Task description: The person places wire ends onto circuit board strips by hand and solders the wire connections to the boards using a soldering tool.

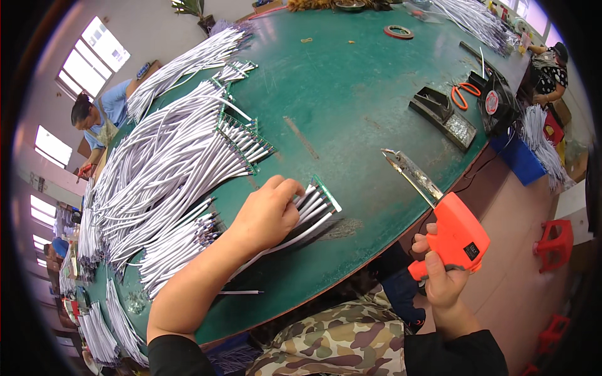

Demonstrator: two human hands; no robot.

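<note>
Left hand [266, 216] fingers curled, pinning row of white limp light wires on narrow green strip [316, 203]; best pressed near strip. Right hand [442, 276] fist-wrapped round orange pistol-grip soldering gun [454, 235].

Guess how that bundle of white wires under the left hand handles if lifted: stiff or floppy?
Probably floppy: the white wires are thin and long, and the neighbouring piles curve loosely over the green table. Likely light, since the left hand pins them with fingers alone. The green strip joining their ends should keep them together.
</note>
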